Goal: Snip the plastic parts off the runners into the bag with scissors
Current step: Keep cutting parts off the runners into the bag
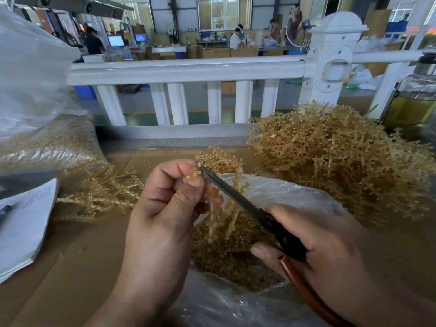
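Cardboard covers the bench [70, 256] in a busy workshop, with a white railing [188, 69] just behind it. The left hand [162, 208] pinches a tan runner [232, 223] between thumb and curled fingers, its branches hanging over the open mouth of the clear bag [295, 194]. The right hand [330, 244] is wrapped round the handles of the scissors [236, 197], whose dark blades reach up to the left fingertips.

To do this cut well, the person should probably keep the runner hanging above the bag's opening, so that each part falls onto the cut parts [224, 256] already inside. The blades seem best set close to the part's stem and clear of the thumb, which sits very near the tips. Turning the runner in the pinch, not moving the scissors, would likely bring up the next branch.

Much is unclear. The blades look nearly closed, but whether a part sits between them cannot be told. The right fingers hide the handle loops, and one loop runs out of view at the bottom edge. A heap of runners [342, 161] lies to the right and a looser scatter [106, 192] to the left; whether that scatter is already stripped cannot be made out.
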